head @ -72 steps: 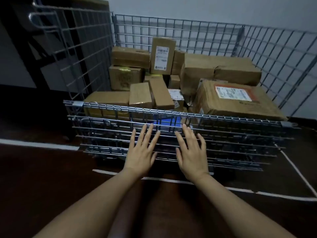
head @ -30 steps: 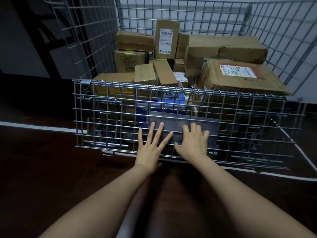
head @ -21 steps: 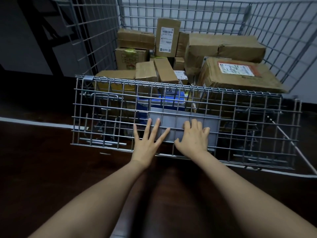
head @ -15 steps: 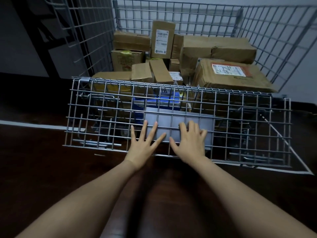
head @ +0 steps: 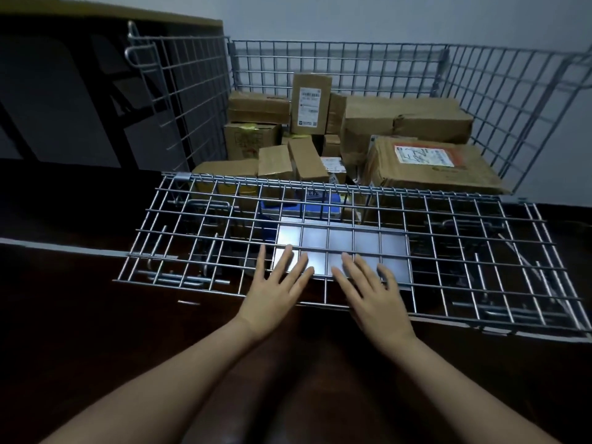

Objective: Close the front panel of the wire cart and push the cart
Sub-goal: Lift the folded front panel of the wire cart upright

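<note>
The wire cart (head: 336,59) stands in front of me, filled with several brown cardboard boxes (head: 426,174). Its hinged front panel (head: 192,245) is swung up to roughly level, with its free edge pointing at me. A grey metal plate (head: 352,238) sits in the panel's middle. My left hand (head: 275,296) and my right hand (head: 374,302) lie flat against the panel at its near edge, side by side, fingers spread and fingertips on the plate. Neither hand is curled around a wire.
A blue item (head: 298,203) lies behind the panel's hinge line among the boxes. A dark cabinet (head: 64,91) stands to the cart's left, a pale wall behind it. A white line (head: 48,245) crosses the dark floor.
The front panel has swung up from hanging down to nearly level, and both hands have stayed flat on it and risen with it. The view has tilted up slightly.
</note>
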